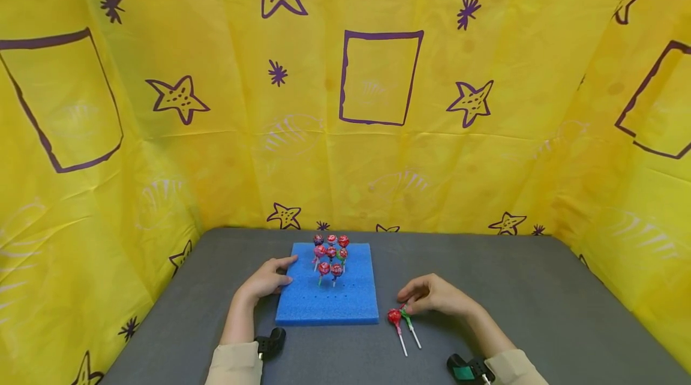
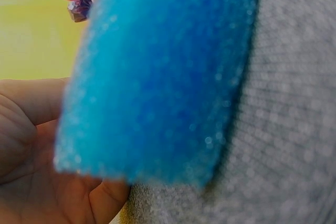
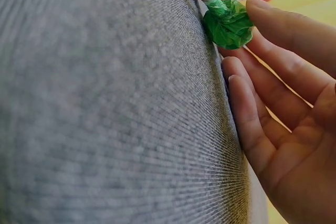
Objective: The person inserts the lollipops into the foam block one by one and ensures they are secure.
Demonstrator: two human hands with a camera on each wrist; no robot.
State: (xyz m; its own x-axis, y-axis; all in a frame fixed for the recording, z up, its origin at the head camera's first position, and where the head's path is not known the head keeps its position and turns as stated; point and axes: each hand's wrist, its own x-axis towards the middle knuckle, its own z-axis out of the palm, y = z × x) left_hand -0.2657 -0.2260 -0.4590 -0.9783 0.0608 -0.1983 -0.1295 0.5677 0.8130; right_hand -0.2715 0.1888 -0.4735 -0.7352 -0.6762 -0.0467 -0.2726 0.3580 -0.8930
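A blue foam block (image 1: pixel 326 310) with rows of small holes lies on the table, and several wrapped lollipops (image 1: pixel 331 252) stand upright in its far part. My left hand (image 1: pixel 266 279) rests at the block's left edge, thumb and forefinger fairly straight against it. In the left wrist view the near end of the foam (image 2: pixel 152 87) hides some fingers. To the right of the block, my right hand (image 1: pixel 439 296) pinches the head of a green-wrapped lollipop (image 3: pixel 228 23), thumb on the near side and fingers behind. A red lollipop (image 1: pixel 395 316) lies right beside it, both sticks pointing toward me.
The dark grey table (image 1: pixel 513 289) extends on both sides of the block. A yellow cloth (image 1: pixel 378 181) with purple stars and frames encloses the table at the back and sides. Black wrist cameras (image 1: pixel 272 343) sit on both forearms.
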